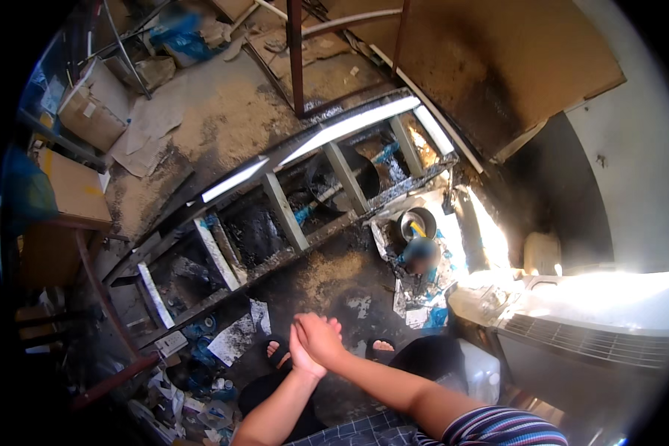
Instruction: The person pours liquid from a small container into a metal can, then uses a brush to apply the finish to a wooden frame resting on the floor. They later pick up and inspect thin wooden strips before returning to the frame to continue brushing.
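In front of my body, my left hand (302, 358) and my right hand (322, 340) are clasped together. The right one lies over the left, its fingers wrapped round it, and no tool shows in either. Part of the left hand's fingers is hidden. Beyond them a long ladder-like metal frame (275, 212), grey and white with black stains, lies slantwise above the dark floor. To the right of the frame's near side is a round metal pot (406, 221) with a yellow-handled tool (418, 227) in it, on stained paper.
A grey slatted metal unit (587, 338) stands at the right, by a pale plastic jug (542, 254). Cardboard boxes (97, 111) line the left. A brown metal frame (296, 59) rises at the back. Litter (208, 412) and a stained white sheet (233, 340) lie near my feet.
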`<state>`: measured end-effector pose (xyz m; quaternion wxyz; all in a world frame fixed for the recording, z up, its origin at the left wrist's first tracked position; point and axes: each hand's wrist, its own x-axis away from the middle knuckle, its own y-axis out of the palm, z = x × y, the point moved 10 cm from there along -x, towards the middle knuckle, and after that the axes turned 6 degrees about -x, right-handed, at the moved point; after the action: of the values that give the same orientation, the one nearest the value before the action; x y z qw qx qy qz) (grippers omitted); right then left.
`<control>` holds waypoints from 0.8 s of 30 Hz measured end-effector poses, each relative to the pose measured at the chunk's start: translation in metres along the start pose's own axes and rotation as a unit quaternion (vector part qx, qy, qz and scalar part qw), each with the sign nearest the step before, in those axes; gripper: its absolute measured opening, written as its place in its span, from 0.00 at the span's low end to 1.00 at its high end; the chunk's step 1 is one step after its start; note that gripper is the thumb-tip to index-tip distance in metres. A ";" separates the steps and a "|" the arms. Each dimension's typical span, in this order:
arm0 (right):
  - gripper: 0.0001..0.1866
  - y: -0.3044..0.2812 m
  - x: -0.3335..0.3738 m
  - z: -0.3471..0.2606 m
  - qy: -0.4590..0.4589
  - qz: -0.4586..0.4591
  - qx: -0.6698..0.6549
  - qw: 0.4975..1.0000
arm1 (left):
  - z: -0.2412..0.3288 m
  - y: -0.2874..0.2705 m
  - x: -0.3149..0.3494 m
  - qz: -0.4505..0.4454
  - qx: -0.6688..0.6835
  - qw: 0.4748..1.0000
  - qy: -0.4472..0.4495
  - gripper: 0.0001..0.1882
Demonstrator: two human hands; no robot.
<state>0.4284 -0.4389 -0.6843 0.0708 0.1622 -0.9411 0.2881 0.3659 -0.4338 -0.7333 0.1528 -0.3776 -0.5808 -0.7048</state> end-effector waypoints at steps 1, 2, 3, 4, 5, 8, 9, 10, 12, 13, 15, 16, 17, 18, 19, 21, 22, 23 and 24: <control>0.10 0.003 0.015 -0.009 0.006 -0.059 0.029 0.998 | -0.005 0.007 0.022 0.032 0.011 0.999 0.036 0.34; 0.10 0.000 0.029 -0.017 0.012 -0.116 0.058 0.991 | -0.013 0.013 0.046 0.062 0.022 0.995 0.070 0.34; 0.10 -0.014 0.045 -0.043 -0.005 -0.142 0.085 0.986 | -0.026 -0.007 0.060 0.052 0.064 0.992 0.099 0.34; 0.11 -0.020 0.064 -0.048 0.007 -0.155 0.073 0.985 | -0.037 -0.004 0.083 0.107 0.069 0.985 0.115 0.34; 0.12 -0.021 0.086 -0.049 0.016 -0.170 0.059 0.983 | -0.048 0.005 0.106 0.135 0.050 0.985 0.092 0.32; 0.09 -0.092 0.119 -0.136 0.115 -0.149 -0.042 0.981 | -0.062 0.060 0.159 -0.053 0.089 0.995 0.001 0.26; 0.09 -0.102 0.135 -0.145 0.156 -0.144 -0.120 0.970 | -0.069 0.090 0.185 -0.158 0.114 0.980 -0.038 0.24; 0.08 -0.106 0.151 -0.152 0.193 -0.141 -0.197 0.951 | -0.064 0.095 0.201 -0.063 0.064 0.996 0.017 0.23; 0.08 -0.103 0.181 -0.167 0.254 -0.143 -0.345 0.892 | -0.039 0.121 0.249 0.129 -0.032 0.981 0.138 0.20; 0.08 -0.098 0.198 -0.179 0.282 -0.153 -0.409 0.854 | -0.032 0.147 0.279 0.135 -0.024 0.975 0.177 0.17; 0.08 -0.103 0.229 -0.223 0.402 -0.127 -0.635 0.648 | -0.022 0.161 0.316 0.104 0.060 0.968 0.222 0.15; 0.07 -0.104 0.248 -0.223 0.429 -0.118 -0.651 0.615 | -0.023 0.160 0.340 0.095 0.114 0.956 0.252 0.14; 0.06 -0.115 0.254 -0.236 0.381 -0.174 -0.595 0.686 | -0.022 0.169 0.353 0.038 0.132 0.956 0.259 0.11; 0.05 -0.127 0.259 -0.249 0.326 -0.233 -0.537 0.742 | -0.030 0.172 0.357 0.018 0.132 0.962 0.237 0.12; 0.05 -0.139 0.265 -0.260 0.232 -0.293 -0.410 0.832 | -0.035 0.169 0.379 0.116 0.122 0.962 0.217 0.13; 0.10 -0.157 0.283 -0.311 0.055 -0.311 -0.291 0.903 | -0.041 0.173 0.408 0.061 0.127 0.963 0.230 0.13; 0.10 -0.172 0.314 -0.356 -0.069 -0.333 -0.141 0.930 | -0.056 0.167 0.438 0.061 0.156 0.960 0.223 0.11; 0.11 -0.170 0.330 -0.371 -0.174 -0.327 -0.086 0.925 | -0.060 0.153 0.442 0.056 0.165 0.958 0.226 0.10; 0.11 -0.163 0.354 -0.379 -0.281 -0.317 -0.037 0.905 | -0.067 0.127 0.456 0.130 0.156 0.953 0.227 0.11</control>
<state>0.1678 -0.4459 -0.2065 -0.1030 0.5231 -0.8312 0.1578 0.1208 -0.4296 -0.3228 0.4273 -0.2516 -0.5794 -0.6469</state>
